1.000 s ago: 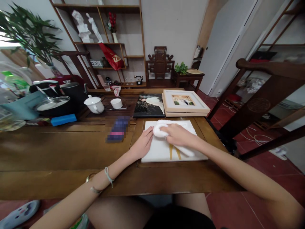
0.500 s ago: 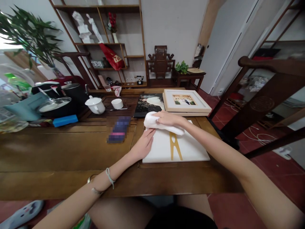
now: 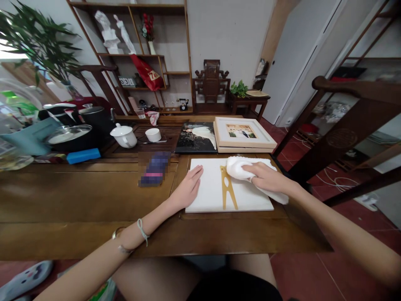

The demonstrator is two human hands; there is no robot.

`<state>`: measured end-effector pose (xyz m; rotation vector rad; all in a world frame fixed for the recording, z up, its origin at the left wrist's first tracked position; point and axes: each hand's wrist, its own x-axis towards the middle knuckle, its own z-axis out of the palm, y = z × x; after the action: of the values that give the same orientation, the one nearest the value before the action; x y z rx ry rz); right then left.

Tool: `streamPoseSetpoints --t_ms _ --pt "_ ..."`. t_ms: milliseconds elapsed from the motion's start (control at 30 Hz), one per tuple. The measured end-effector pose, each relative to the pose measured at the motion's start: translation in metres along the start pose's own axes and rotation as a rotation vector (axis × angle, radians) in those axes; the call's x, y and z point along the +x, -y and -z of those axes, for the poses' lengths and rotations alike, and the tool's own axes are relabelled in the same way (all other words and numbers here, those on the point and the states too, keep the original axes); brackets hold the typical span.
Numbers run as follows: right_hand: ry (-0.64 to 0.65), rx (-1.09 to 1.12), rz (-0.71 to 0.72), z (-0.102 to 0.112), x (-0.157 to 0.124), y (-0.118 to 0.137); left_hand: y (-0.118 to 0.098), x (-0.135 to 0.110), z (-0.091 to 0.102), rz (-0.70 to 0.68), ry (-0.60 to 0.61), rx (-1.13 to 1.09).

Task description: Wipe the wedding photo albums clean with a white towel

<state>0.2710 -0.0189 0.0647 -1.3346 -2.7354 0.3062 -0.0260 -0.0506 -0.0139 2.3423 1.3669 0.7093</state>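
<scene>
A white square panel [image 3: 209, 193] with a gold clip-shaped strip [image 3: 227, 190] lies flat on the dark wooden table [image 3: 78, 200]. My left hand [image 3: 187, 189] rests flat on the panel's left edge, fingers stretched out. My right hand [image 3: 265, 177] presses a bunched white cloth [image 3: 237, 166] onto the panel's far right part, fingers curled over it; the cloth trails under my wrist toward the right edge.
Beyond the panel lie a framed photo [image 3: 242, 133] and a dark photo print [image 3: 196, 137]. A blurred small object [image 3: 155, 168], a white teapot [image 3: 124, 136], a cup [image 3: 153, 134], pots [image 3: 70, 136] and a blue sponge [image 3: 83, 155] sit to the left. A wooden chair [image 3: 351, 117] stands at the right.
My right hand swept the cloth from the panel's left, up to its far left corner, then across to the right side. My left hand stayed on the left edge.
</scene>
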Motion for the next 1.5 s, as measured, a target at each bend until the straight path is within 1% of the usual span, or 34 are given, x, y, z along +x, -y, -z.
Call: streamPoseSetpoints --t_ms 67,133,233,333,433,467,533,633,733,800,867,967,1100,1167,1233,1333,1400,1500 --pt "-0.020 -0.009 0.014 -0.002 -0.003 0.006 -0.001 0.000 0.000 0.000 0.000 -0.001" --pt "-0.060 0.004 -0.006 -0.002 0.004 0.009 0.000 0.000 0.000 0.002 -0.008 -0.002" --pt "-0.117 0.014 0.004 -0.005 0.027 0.016 0.001 0.000 -0.001 0.001 -0.015 -0.004" --pt "-0.140 -0.026 0.058 -0.012 0.051 0.031 0.003 0.000 -0.001 -0.006 -0.011 -0.006" --pt "-0.132 -0.133 0.137 -0.022 0.060 0.052 0.004 0.000 -0.001 -0.010 -0.016 -0.008" --pt "-0.126 -0.166 0.173 -0.026 0.058 0.058 0.004 0.000 -0.001 -0.011 -0.016 -0.007" --pt "-0.109 -0.186 0.250 -0.033 0.046 0.071 0.005 0.001 -0.001 -0.015 -0.012 0.000" --pt "-0.074 -0.158 0.349 -0.040 0.011 0.089 0.005 0.001 -0.002 -0.024 -0.007 0.009" --pt "-0.033 -0.112 0.452 -0.041 -0.023 0.101 0.005 0.001 -0.002 -0.021 -0.006 0.011" --pt "-0.011 -0.064 0.488 -0.039 -0.035 0.100 0.004 0.001 -0.001 -0.017 -0.005 0.011" --pt "-0.010 -0.019 0.460 -0.037 -0.035 0.090 0.004 0.001 -0.001 -0.014 -0.002 0.012" --pt "-0.070 -0.015 0.315 -0.034 -0.016 0.060 0.004 0.000 0.000 -0.008 0.010 0.015" --pt "-0.175 -0.089 0.143 -0.029 0.018 0.022 0.004 0.000 0.001 -0.007 0.009 0.012" --pt "-0.184 -0.114 0.101 -0.026 0.027 0.012 0.004 0.000 0.001 -0.012 0.008 0.011" --pt "-0.179 -0.116 0.091 -0.026 0.028 0.010 0.004 0.000 0.001 -0.012 0.008 0.011" --pt "-0.160 -0.097 0.128 -0.028 0.011 0.019 0.003 0.000 0.001 -0.007 0.010 0.011" --pt "-0.117 -0.080 0.167 -0.029 -0.011 0.031 0.003 0.000 0.000 -0.004 0.009 0.010" --pt "-0.003 -0.036 0.216 -0.025 -0.051 0.053 0.003 0.000 -0.001 -0.003 -0.002 0.003"
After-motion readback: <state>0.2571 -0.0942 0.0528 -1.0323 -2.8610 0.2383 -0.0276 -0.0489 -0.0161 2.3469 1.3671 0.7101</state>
